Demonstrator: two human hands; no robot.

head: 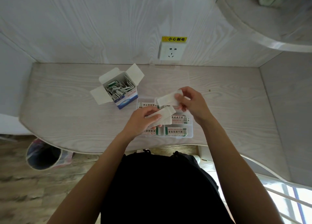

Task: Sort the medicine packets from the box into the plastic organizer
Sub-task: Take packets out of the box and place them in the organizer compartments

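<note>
A white and blue cardboard box (125, 100) stands open on the desk, left of centre, with several packets inside. The clear plastic organizer (190, 134) lies in front of me, with printed packets (176, 131) lying in its compartments. My left hand (141, 121) grips a small stack of white packets (164, 116) over the organizer's left side. My right hand (191, 101) pinches one white packet (167, 99) by its right end, a little above and behind the stack. The two hands hide much of the organizer.
The organizer's clear lid (168, 75) lies open toward the wall. A wall socket (171, 51) with a yellow warning label sits above the desk. A waste bin (43, 156) stands on the floor at the left. A curved shelf (270, 29) juts out at the upper right.
</note>
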